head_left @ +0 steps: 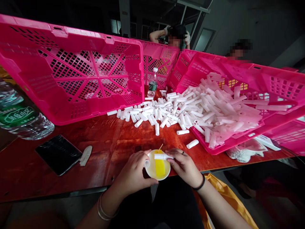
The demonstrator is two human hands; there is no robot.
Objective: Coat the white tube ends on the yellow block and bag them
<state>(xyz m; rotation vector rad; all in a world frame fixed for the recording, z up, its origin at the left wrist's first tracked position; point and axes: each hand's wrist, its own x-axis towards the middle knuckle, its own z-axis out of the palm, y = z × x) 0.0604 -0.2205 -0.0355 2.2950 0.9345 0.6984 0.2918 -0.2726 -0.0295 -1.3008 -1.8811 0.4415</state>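
Note:
My left hand (132, 170) is closed around the side of a small white bowl (149, 173) at the table's front edge. A short white tube (147, 163) also shows at its fingers, end toward me. Inside the bowl lies a yellow sponge-like block (160, 168), with a thin stick (161, 146) poking up behind it. Between the fingers of my right hand (184, 165) is another white tube (160, 156), held level above the yellow block. Whether the tube touches the block I cannot tell. Beyond my hands spreads a pile of loose white tubes (164, 109).
One pink crate (95, 109) lies tipped at the left; another (221, 149) at the right spills tubes. A large water bottle (21, 117), a phone (58, 154) and a white scrap (85, 156) are at the left. A small bottle (152, 84) stands behind. Two people are across the table.

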